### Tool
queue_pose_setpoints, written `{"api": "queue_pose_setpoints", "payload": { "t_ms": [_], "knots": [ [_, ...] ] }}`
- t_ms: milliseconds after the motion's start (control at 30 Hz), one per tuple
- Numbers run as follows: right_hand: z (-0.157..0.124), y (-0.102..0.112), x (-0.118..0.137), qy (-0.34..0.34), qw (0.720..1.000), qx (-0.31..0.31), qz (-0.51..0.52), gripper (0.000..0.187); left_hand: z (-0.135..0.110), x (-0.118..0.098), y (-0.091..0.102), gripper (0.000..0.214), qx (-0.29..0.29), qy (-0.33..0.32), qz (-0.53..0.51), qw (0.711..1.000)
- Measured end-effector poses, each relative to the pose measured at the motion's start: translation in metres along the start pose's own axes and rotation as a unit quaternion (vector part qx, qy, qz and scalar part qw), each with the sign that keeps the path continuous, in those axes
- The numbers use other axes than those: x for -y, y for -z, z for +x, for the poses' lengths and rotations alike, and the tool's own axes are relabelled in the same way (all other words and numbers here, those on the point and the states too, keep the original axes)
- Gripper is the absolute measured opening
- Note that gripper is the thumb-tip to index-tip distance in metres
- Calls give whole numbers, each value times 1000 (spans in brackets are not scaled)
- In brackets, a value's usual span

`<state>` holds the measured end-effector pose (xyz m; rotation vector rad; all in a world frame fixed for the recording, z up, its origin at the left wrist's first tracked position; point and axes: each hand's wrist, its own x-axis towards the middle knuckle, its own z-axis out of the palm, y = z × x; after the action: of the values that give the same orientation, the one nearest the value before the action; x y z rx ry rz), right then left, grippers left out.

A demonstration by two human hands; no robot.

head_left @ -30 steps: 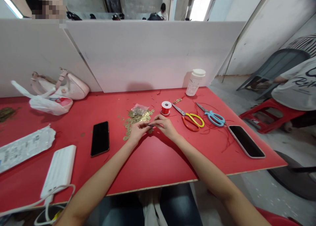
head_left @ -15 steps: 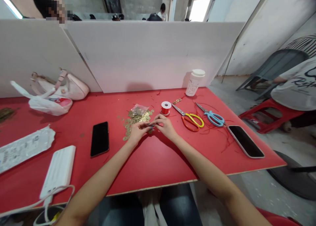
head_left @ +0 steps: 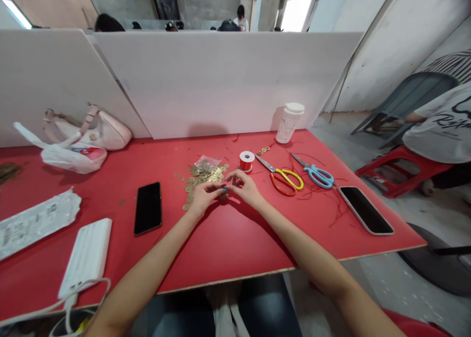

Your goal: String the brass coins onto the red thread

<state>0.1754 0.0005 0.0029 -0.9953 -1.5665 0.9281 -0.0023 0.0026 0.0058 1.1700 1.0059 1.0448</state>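
Observation:
My left hand (head_left: 204, 196) and my right hand (head_left: 246, 188) meet fingertip to fingertip over the red table (head_left: 228, 239), both pinched on a small brass coin (head_left: 223, 194) between them. Just beyond the hands lies a heap of brass coins (head_left: 200, 177) with holes, partly on a clear plastic bag. A spool of red thread (head_left: 247, 161) stands right behind my right hand. Whether thread runs through the pinched coin is too small to tell.
Yellow-and-orange scissors (head_left: 285, 179) and blue scissors (head_left: 318, 174) lie to the right among loose red threads, beside a phone (head_left: 365, 210). A white lidded cup (head_left: 289, 122) stands at the back. To the left lie a black phone (head_left: 148, 214), a white power bank (head_left: 87, 257), a plastic bag (head_left: 69, 155) and a pink handbag (head_left: 99, 128). A person sits at the right.
Both hands stay pinched together at the same spot with only slight finger movement. The view shifted a little. A person behind the partition moved to the right.

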Motion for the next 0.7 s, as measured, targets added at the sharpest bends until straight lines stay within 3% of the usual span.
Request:
{"api": "queue_pose_setpoints", "payload": {
  "t_ms": [233, 433, 567, 700],
  "knots": [
    [0, 6, 1, -119, 971, 102, 180, 26, -1, -1, -2, 44, -1, 13, -36, 999],
    [1, 9, -4, -154, 956, 202, 149, 38, 0, -2, -1, 46, -15, -2, -25, 1000],
    [2, 16, -5, -150, 964, 193, 107, 30, 2, 0, 1, 47, -10, -1, -13, 1000],
    [6, 24, -8, -132, 980, 137, 63, 30, 3, -1, 1, 43, -5, -19, 2, 1000]
  ]
}}
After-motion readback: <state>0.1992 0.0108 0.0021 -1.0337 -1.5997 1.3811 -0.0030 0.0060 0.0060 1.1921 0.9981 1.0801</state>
